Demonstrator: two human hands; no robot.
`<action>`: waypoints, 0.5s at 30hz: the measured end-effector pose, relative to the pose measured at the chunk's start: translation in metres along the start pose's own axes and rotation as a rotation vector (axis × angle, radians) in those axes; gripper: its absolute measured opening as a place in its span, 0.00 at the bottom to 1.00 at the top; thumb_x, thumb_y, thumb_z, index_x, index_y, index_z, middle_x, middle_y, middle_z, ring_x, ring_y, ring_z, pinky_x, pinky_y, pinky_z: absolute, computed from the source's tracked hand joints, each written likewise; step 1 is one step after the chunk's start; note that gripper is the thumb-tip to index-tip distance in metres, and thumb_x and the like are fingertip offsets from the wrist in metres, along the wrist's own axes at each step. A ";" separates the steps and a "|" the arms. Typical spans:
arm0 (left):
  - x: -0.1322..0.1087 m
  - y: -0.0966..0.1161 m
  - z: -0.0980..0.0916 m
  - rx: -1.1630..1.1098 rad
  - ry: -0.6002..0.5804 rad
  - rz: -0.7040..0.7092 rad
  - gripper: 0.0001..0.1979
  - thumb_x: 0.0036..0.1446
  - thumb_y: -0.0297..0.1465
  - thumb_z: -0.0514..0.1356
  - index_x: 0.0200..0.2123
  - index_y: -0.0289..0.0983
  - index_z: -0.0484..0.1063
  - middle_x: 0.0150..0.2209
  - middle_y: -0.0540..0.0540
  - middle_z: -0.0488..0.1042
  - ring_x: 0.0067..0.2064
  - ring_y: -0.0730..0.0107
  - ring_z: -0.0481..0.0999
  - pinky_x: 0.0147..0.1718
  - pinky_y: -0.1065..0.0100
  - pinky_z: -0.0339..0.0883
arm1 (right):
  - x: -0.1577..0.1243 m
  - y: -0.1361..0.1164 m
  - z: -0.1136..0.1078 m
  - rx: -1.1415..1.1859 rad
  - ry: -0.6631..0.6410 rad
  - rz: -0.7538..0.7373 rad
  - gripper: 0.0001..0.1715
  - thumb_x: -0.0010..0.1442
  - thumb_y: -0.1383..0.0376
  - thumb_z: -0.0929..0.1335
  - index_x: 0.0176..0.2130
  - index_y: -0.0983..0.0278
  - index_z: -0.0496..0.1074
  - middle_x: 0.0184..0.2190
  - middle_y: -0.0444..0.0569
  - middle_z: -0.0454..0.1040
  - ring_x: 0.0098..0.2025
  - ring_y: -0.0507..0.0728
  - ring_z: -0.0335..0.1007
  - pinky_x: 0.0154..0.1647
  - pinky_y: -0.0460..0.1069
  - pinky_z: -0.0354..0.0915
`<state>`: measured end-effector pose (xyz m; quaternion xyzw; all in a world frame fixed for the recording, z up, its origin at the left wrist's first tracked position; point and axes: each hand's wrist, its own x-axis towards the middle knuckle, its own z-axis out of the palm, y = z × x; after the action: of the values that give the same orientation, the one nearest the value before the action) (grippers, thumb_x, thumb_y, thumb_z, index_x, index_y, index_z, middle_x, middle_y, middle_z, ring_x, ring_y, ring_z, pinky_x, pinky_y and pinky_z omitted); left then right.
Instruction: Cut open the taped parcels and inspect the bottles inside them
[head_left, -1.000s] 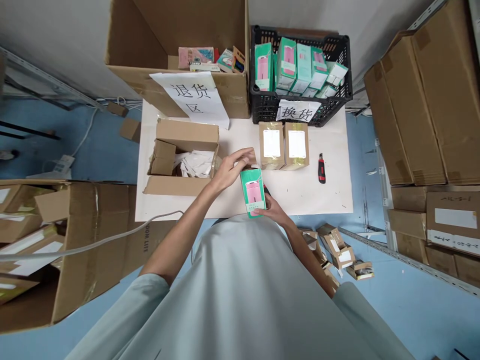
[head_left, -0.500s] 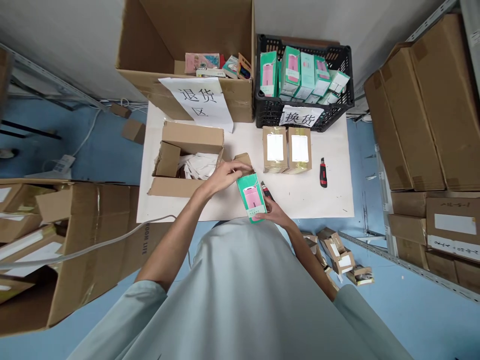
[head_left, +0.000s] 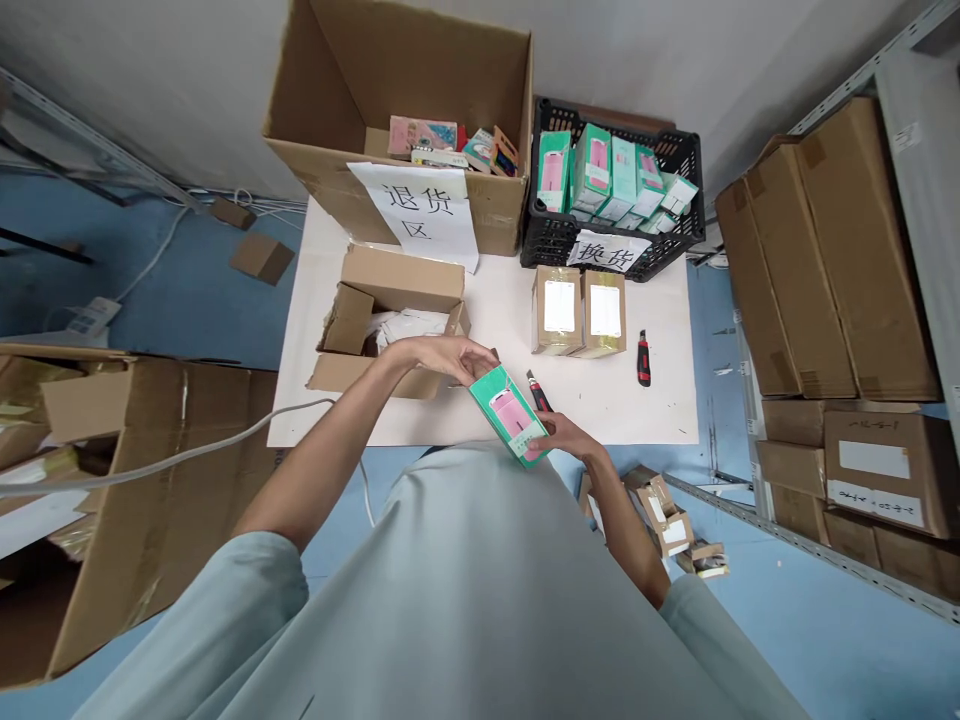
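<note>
Green box in right hand

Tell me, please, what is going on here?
A person at a table grips the lower end of a green box with the right hand, while the left hand is at its upper end. A red-and-black cutter shows beside the right hand. Beyond are an open carton with white filling and a black crate holding similar boxes.
</note>
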<state>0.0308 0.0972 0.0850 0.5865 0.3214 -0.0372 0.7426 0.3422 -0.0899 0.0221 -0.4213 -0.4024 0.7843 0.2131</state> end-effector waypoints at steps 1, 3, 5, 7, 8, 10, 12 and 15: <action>0.002 -0.001 0.000 0.008 -0.008 0.004 0.30 0.37 0.35 0.83 0.49 0.41 0.91 0.36 0.45 0.86 0.30 0.62 0.80 0.31 0.65 0.69 | -0.001 -0.001 0.002 0.004 0.007 0.007 0.41 0.49 0.46 0.88 0.55 0.64 0.86 0.48 0.52 0.88 0.54 0.66 0.82 0.58 0.58 0.79; 0.005 -0.006 0.000 0.017 0.011 0.027 0.30 0.39 0.35 0.83 0.50 0.40 0.91 0.33 0.45 0.85 0.31 0.64 0.79 0.31 0.67 0.67 | 0.000 0.000 0.007 0.019 0.034 0.012 0.41 0.48 0.45 0.89 0.53 0.63 0.86 0.47 0.52 0.87 0.52 0.66 0.82 0.56 0.58 0.79; 0.006 -0.010 -0.002 0.027 0.053 0.065 0.30 0.40 0.35 0.82 0.50 0.40 0.91 0.32 0.46 0.84 0.31 0.65 0.77 0.30 0.68 0.66 | 0.002 0.001 0.012 0.040 0.064 0.009 0.41 0.46 0.44 0.89 0.52 0.63 0.86 0.47 0.52 0.87 0.51 0.65 0.82 0.56 0.57 0.78; 0.006 -0.011 -0.005 0.034 0.099 0.099 0.29 0.40 0.35 0.80 0.50 0.41 0.91 0.34 0.46 0.85 0.33 0.67 0.77 0.30 0.69 0.66 | 0.005 0.001 0.016 0.066 0.091 0.003 0.42 0.44 0.44 0.89 0.51 0.62 0.86 0.48 0.52 0.86 0.52 0.64 0.82 0.56 0.56 0.77; 0.005 -0.010 -0.008 0.033 0.120 0.109 0.28 0.41 0.35 0.80 0.50 0.42 0.91 0.36 0.46 0.86 0.34 0.67 0.78 0.31 0.70 0.67 | 0.007 0.001 0.018 0.079 0.103 0.001 0.42 0.44 0.44 0.89 0.51 0.62 0.86 0.48 0.52 0.86 0.52 0.64 0.81 0.56 0.56 0.77; 0.002 -0.006 -0.012 0.008 0.158 0.127 0.27 0.41 0.35 0.80 0.49 0.42 0.91 0.40 0.45 0.87 0.38 0.65 0.80 0.34 0.69 0.71 | 0.010 -0.001 0.020 0.101 0.122 0.001 0.42 0.43 0.45 0.89 0.51 0.62 0.86 0.49 0.51 0.86 0.52 0.63 0.81 0.56 0.54 0.77; -0.002 0.000 -0.016 -0.049 0.205 0.150 0.27 0.40 0.35 0.81 0.49 0.42 0.91 0.45 0.44 0.88 0.43 0.61 0.84 0.41 0.66 0.76 | 0.013 -0.003 0.019 0.115 0.141 0.004 0.42 0.43 0.46 0.89 0.52 0.62 0.85 0.48 0.50 0.86 0.52 0.63 0.81 0.54 0.53 0.77; -0.006 0.007 -0.023 -0.154 0.336 0.187 0.29 0.40 0.37 0.82 0.50 0.41 0.90 0.52 0.40 0.88 0.51 0.54 0.85 0.50 0.59 0.80 | 0.014 -0.004 0.015 0.113 0.171 -0.009 0.43 0.45 0.45 0.89 0.54 0.62 0.85 0.48 0.49 0.86 0.50 0.62 0.81 0.53 0.53 0.77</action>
<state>0.0190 0.1180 0.0921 0.5532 0.3867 0.1546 0.7214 0.3219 -0.0848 0.0228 -0.4721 -0.3401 0.7659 0.2737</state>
